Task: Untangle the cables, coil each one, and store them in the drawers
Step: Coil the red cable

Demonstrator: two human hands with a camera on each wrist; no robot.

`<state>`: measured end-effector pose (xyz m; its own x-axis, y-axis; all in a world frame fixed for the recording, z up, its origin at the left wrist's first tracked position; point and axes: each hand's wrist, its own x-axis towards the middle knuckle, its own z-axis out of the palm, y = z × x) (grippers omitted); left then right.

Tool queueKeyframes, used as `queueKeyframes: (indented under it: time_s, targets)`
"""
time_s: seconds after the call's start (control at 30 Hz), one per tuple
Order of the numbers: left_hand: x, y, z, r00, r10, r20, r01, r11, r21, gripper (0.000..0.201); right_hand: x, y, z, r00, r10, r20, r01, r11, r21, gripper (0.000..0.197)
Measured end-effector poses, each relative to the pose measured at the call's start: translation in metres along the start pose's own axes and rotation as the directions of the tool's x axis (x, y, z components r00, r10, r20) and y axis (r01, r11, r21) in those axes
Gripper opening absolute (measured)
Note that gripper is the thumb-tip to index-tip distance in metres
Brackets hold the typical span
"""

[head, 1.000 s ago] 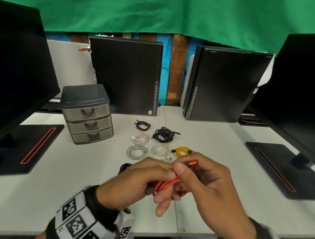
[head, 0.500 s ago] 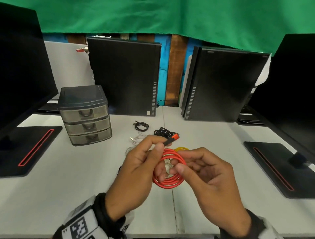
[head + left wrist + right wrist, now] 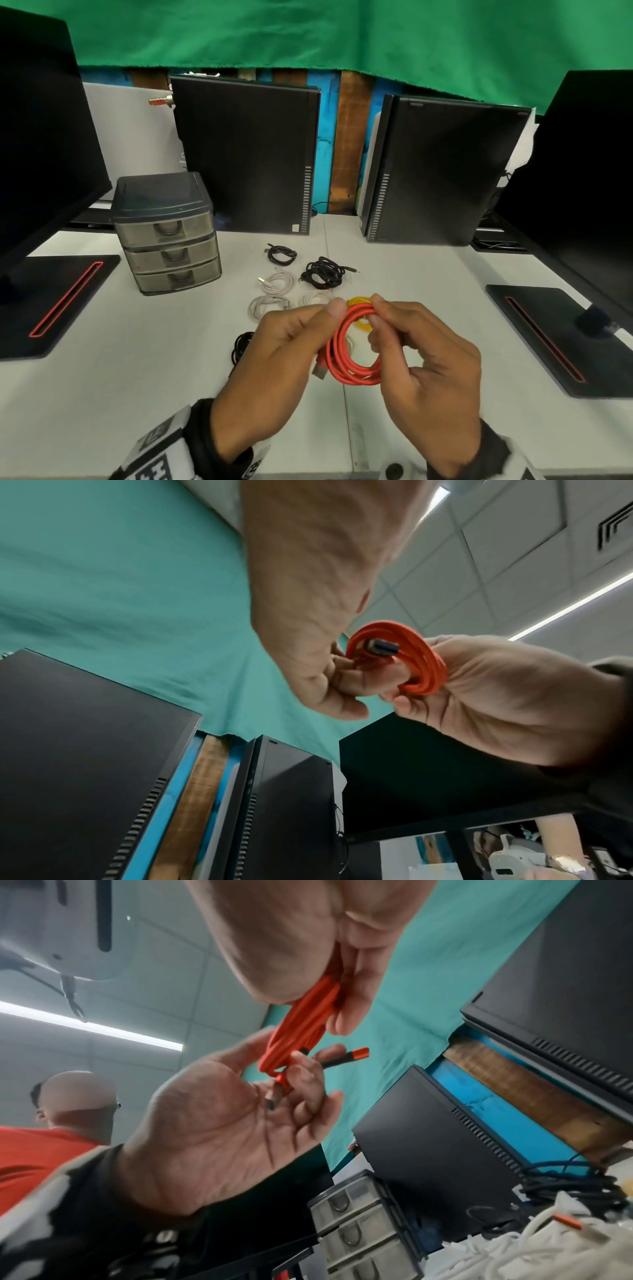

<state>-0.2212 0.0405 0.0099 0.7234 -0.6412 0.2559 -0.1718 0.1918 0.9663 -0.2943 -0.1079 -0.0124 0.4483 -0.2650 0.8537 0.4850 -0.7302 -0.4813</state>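
A red cable (image 3: 352, 346), wound into a round coil, stands upright in the air between both hands above the table's front. My left hand (image 3: 308, 329) pinches its left side, and one plug (image 3: 320, 368) sticks out below that hand. My right hand (image 3: 394, 329) grips the right side with fingers curled through the loop. In the left wrist view the red cable (image 3: 421, 658) shows a plug (image 3: 380, 649) at its centre. In the right wrist view the left hand's fingers (image 3: 301, 1074) hold both plug ends. The grey three-drawer unit (image 3: 168, 236) stands at the back left, all drawers closed.
Coiled cables lie on the white table (image 3: 137, 359) beyond my hands: two black (image 3: 281, 254) (image 3: 323, 272), three white (image 3: 277, 282) (image 3: 269, 306) (image 3: 315, 298), a yellow one (image 3: 359, 301), and another black one (image 3: 241, 346). Two computer towers (image 3: 250, 154) (image 3: 442, 171) and monitor bases (image 3: 58, 301) (image 3: 548, 339) flank the work area.
The red bundle has opened into a round coil held upright. Its plug end went from my right hand to my left and now points down at the coil's lower left.
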Motion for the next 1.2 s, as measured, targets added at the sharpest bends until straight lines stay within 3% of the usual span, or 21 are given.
queueKeyframes:
  time_s: [0.07,0.17,0.3,0.37,0.5,0.63,0.77,0.9,1.03,1.2]
  targets:
    - [-0.003,0.0,0.002,0.997,0.028,0.068,-0.034,0.995,0.094,0.025,0.001,0.002,0.0,1.0,0.012,0.006,-0.012,1.0,-0.015,0.021]
    - [-0.001,-0.001,0.001,1.0,0.003,0.03,-0.007,0.992,0.128,0.022,0.001,0.001,0.0,0.998,0.048,0.031,-0.046,0.998,-0.037,0.019]
    - [0.004,0.001,-0.005,0.996,-0.061,0.068,0.069,0.991,-0.113,0.024,0.003,-0.012,-0.001,0.964,0.259,0.062,-0.262,0.963,0.059,0.017]
    - [0.006,0.002,-0.006,0.99,-0.081,0.112,0.095,0.988,-0.123,0.022,0.004,-0.018,-0.001,0.932,0.347,0.108,-0.358,0.926,0.117,0.021]
    - [0.008,-0.002,-0.007,0.997,-0.041,0.067,0.032,0.99,0.136,0.018,0.005,-0.014,-0.004,0.898,0.419,0.132,-0.435,0.889,0.14,0.019]
    - [0.008,-0.008,-0.015,0.995,-0.072,0.074,0.03,0.886,0.463,0.019,0.0,-0.012,-0.001,0.896,0.405,0.179,-0.423,0.904,0.07,0.015]
    - [0.009,-0.005,-0.022,0.998,-0.056,0.038,0.028,0.854,0.519,0.012,-0.001,-0.012,-0.001,0.909,0.351,0.226,-0.349,0.936,-0.051,0.029]
    - [0.008,-0.01,-0.022,0.999,0.017,0.035,-0.035,0.804,0.594,0.01,-0.001,-0.011,0.001,0.88,0.387,0.276,-0.39,0.92,-0.047,0.03]
    - [0.005,-0.01,-0.022,0.996,0.025,0.081,-0.071,0.766,0.639,0.015,0.005,-0.01,0.0,0.804,0.489,0.338,-0.563,0.808,0.171,0.036]
    - [0.012,-0.003,-0.031,0.951,-0.178,0.254,0.103,0.954,0.282,0.008,0.015,-0.006,-0.01,0.675,0.485,0.556,-0.727,0.566,0.388,0.032]
